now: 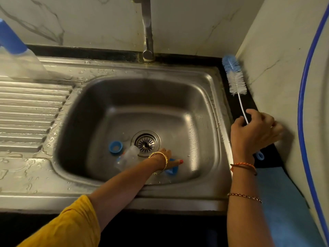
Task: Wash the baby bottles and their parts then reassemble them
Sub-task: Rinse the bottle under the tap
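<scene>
Big stainless sink (210,97) takes up most of the view, dull steel with a ribbed drainboard on the left and water drops everywhere. Tap (147,32) looks off. The bottle brush (235,77) lies on the dark ledge at right, fluffy blue-and-white bristles on a thin white wire stem. Right hand (254,132) is curled around that stem, fingers not fully clamped yet. I'd grab nearer the looped end for better scrubbing leverage. Down in the basin, the left hand (169,158) lies flat and open over a blue ring (171,171). A clear bottle (127,157) lies on its side by the drain, another blue ring (115,146) beside it.
</scene>
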Available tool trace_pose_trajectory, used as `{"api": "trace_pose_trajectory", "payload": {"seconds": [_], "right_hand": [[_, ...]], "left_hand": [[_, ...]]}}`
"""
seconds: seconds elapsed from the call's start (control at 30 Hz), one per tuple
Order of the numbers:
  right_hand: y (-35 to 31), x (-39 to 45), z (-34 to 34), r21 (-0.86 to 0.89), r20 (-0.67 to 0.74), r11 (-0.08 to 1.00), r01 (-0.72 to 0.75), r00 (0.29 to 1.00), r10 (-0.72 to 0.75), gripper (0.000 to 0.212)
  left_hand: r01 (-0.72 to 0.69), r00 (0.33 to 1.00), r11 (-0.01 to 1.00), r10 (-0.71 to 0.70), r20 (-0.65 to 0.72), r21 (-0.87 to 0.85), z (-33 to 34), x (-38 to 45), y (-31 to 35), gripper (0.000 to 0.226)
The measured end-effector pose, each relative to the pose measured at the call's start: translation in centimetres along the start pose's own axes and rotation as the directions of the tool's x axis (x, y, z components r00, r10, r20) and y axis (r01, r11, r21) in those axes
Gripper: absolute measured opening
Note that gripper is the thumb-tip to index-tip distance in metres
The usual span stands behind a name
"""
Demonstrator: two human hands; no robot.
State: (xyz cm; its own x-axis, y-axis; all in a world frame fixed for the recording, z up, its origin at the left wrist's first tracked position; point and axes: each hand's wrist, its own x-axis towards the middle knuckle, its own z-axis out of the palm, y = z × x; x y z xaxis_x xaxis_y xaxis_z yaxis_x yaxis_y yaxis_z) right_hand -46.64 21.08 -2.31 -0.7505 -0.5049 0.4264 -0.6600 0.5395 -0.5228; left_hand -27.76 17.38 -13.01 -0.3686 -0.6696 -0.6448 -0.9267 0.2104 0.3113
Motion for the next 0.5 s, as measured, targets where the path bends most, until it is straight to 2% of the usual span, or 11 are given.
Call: {"api": "trace_pose_trajectory", "payload": {"seconds": [0.17, 0.27, 0.37, 0.43, 0.5], "right_hand": [[-0.4, -0.3, 0.1, 0.090, -0.083, 0.993, 0.081, 0.994, -0.073, 0.030], [-1.1, -0.6, 0.0, 0.141, -0.112, 0.977, 0.159, 0.983, -0.143, 0.032], [-1.8, -1.4, 0.1, 0.243, -0.063, 0.930, 0.277, 0.961, -0.270, 0.034], [-2.8, -2.3, 0.4, 0.329, -0.004, 0.880, 0.343, 0.932, -0.362, 0.033], [-4.2, -3.5, 0.8, 0.415, 0.077, 0.841, 0.347, 0.908, -0.412, 0.031]], "left_hand": [[0.069, 0.992, 0.991, -0.080, -0.095, -0.111, -1.4, -0.1, 0.1, 0.053], [0.079, 0.983, 0.995, -0.087, -0.161, -0.055, -3.4, -0.7, -0.8, 0.056], [0.158, 0.958, 0.985, -0.137, -0.253, 0.065, -5.4, -1.9, -2.7, 0.064], [0.275, 0.941, 0.949, -0.234, -0.244, 0.153, -6.1, -2.5, -4.4, 0.072], [0.360, 0.922, 0.917, -0.322, -0.215, 0.170, -5.9, -2.8, -6.3, 0.076]]}}
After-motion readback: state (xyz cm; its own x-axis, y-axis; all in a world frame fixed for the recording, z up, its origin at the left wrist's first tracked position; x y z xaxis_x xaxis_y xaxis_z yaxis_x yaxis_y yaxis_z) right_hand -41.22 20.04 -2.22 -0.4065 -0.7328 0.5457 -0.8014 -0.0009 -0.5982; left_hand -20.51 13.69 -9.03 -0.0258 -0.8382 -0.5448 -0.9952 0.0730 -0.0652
